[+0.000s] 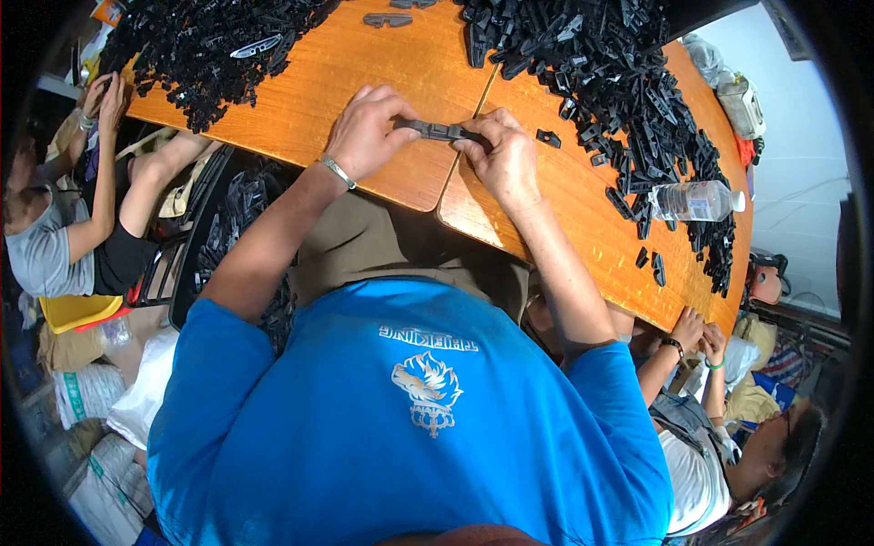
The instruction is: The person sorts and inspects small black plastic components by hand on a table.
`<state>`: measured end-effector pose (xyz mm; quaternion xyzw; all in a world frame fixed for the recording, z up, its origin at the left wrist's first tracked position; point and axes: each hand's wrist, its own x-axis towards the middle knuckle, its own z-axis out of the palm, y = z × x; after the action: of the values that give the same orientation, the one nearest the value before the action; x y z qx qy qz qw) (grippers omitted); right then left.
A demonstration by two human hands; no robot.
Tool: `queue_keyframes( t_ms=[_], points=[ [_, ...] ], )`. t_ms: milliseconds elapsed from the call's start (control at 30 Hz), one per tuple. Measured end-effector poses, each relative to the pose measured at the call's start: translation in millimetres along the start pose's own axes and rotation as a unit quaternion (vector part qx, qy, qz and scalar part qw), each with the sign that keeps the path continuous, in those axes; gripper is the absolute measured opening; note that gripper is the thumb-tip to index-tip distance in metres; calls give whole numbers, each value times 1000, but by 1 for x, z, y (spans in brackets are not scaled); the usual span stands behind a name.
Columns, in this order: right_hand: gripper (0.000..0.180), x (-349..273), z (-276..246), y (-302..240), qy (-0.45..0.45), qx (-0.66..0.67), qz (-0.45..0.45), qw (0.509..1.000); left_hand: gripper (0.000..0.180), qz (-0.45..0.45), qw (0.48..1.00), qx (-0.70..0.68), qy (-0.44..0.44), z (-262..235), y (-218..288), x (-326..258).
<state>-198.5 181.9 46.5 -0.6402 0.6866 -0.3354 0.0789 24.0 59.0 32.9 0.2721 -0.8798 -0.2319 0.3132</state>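
A long, narrow black plastic buckle [437,131] spans the gap between my two hands, just above the wooden table's near edge. My left hand [366,135] is closed on its left end, thumb and fingers pinching it. On the other end my right hand [506,156] grips with thumb and bent fingers, covering that tip. Whether the piece is one part or two joined halves is hard to make out. Close to the right hand lies a small loose black plastic part [548,138].
Heaps of black plastic parts cover the table's far left [196,59] and right [628,100]. A clear plastic bottle [692,201] lies on the right heap. A seam splits the wooden tabletop [428,177]. Other people's hands work at the left [107,96] and right [699,337] edges.
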Motion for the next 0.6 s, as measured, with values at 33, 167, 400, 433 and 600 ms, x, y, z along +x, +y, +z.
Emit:
queue_keyframes(
  t_ms=[33, 167, 400, 433, 600],
  points=[
    [27, 0, 0, 2, 6, 10, -1, 1000, 19, -25, 999, -12, -19, 0, -1, 1],
    [26, 5, -3, -5, 3, 15, -4, 1000, 20, -51, 997, -25, -45, 0, -4, 0],
    [30, 9, -3, 2, -6, 6, -42, 999, 21, -42, 998, -45, -32, 3, -5, -1],
    [31, 10, -5, 2, -8, 10, -42, 999, 22, -34, 998, -38, -26, 4, -6, 0],
    [32, 13, -10, -5, -24, 18, -28, 999, 22, -30, 999, -35, -17, 6, -3, 1]
  ],
)
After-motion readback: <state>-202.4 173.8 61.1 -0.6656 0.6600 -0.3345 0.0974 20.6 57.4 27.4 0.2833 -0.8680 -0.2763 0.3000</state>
